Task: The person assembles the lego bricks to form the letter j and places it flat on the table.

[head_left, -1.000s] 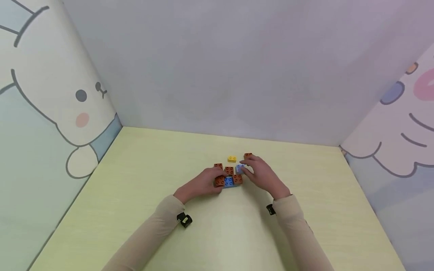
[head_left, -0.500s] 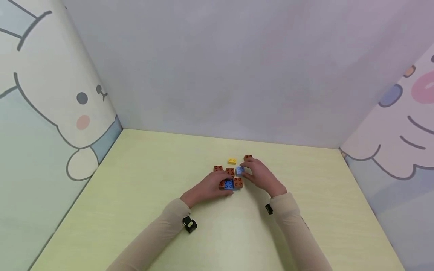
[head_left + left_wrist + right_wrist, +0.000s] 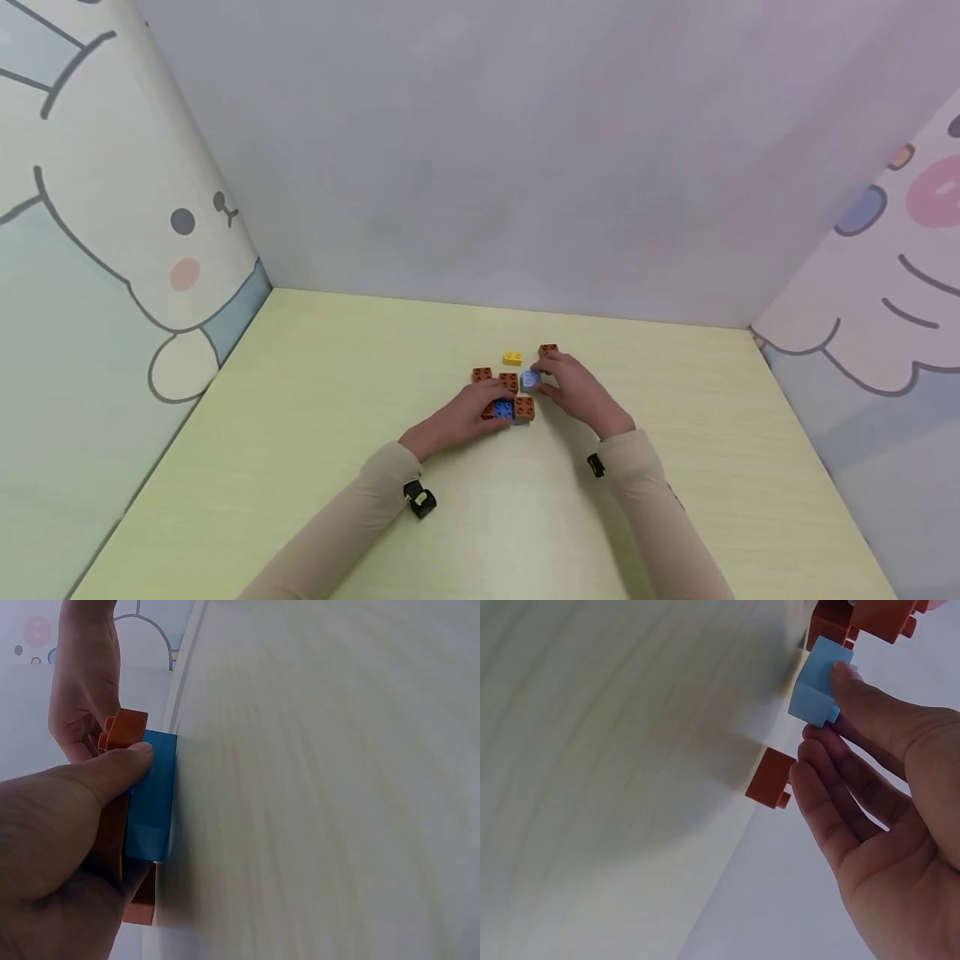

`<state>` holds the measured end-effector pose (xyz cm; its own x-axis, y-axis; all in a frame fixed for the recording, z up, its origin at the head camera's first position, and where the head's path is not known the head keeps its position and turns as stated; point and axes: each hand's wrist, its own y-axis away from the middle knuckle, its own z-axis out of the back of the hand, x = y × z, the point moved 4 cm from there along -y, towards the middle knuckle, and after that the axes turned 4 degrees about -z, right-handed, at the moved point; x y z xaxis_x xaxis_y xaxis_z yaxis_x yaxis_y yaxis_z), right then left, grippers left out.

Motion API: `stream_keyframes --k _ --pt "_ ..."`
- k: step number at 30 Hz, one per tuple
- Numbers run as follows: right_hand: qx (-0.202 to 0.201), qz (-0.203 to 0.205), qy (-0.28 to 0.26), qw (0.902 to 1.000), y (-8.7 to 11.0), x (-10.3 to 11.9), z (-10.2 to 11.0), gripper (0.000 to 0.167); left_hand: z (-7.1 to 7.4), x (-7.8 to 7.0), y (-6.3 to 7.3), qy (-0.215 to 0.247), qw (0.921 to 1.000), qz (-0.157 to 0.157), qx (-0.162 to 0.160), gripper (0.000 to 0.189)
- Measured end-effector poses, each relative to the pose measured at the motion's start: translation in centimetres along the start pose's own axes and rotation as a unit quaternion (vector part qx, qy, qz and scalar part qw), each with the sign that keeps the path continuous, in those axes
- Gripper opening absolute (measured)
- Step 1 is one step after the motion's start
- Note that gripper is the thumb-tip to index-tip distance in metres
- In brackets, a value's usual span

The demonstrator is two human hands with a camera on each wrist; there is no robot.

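My left hand (image 3: pixel 461 418) grips a small stack of toy building bricks on the table. Its thumb lies along the long side of the blue base brick (image 3: pixel 150 810) in the left wrist view. On that base sit a brown brick (image 3: pixel 524 408) at the right end, a blue brick (image 3: pixel 502 410) in the middle and another brown one, partly covered by the fingers, on the left. To the right, my right hand (image 3: pixel 583 396) pinches a light blue brick (image 3: pixel 819 682) between thumb and fingers, just behind the stack.
Brown bricks lie loose: one (image 3: pixel 482 374) behind the left hand, one (image 3: pixel 508 382) behind the stack, one (image 3: pixel 548 350) beyond the right hand. A small yellow brick (image 3: pixel 512 358) lies farther back. Walls border the pale table (image 3: pixel 337 367) at the back and sides.
Over the first half second my left hand slid right along the stack, its thumb coming farther along the near side. Since then both hands have stayed almost still, the right on the light blue brick.
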<state>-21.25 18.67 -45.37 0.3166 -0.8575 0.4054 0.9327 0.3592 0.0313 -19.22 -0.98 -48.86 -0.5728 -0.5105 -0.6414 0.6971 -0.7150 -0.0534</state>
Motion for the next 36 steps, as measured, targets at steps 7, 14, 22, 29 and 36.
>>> stream_keyframes --k 7,14,22,29,36 --pt "-0.012 0.011 -0.007 0.9998 0.7 0.3 0.4 0.029 0.1 -0.1 0.3 -0.001 1.0 -0.002 -0.004 0.046" --pt "-0.018 0.031 -0.021 0.9991 1.4 0.8 0.6 0.03 0.1 -0.1 0.4 -0.008 0.9999 0.001 -0.008 0.045" --pt "-0.02 0.043 -0.025 0.9986 2.1 2.1 1.6 0.032 0.1 0.2 0.1 -0.004 0.9998 -0.01 -0.017 0.043" --pt "-0.024 0.053 -0.03 0.9978 2.7 2.6 2.0 0.031 0.2 0.0 0.1 -0.004 0.9997 -0.017 -0.017 0.043" --pt "-0.013 0.076 -0.037 0.9964 3.1 3.1 1.9 0.028 0.2 0.0 0.2 0.0 0.9995 -0.02 -0.024 0.04"
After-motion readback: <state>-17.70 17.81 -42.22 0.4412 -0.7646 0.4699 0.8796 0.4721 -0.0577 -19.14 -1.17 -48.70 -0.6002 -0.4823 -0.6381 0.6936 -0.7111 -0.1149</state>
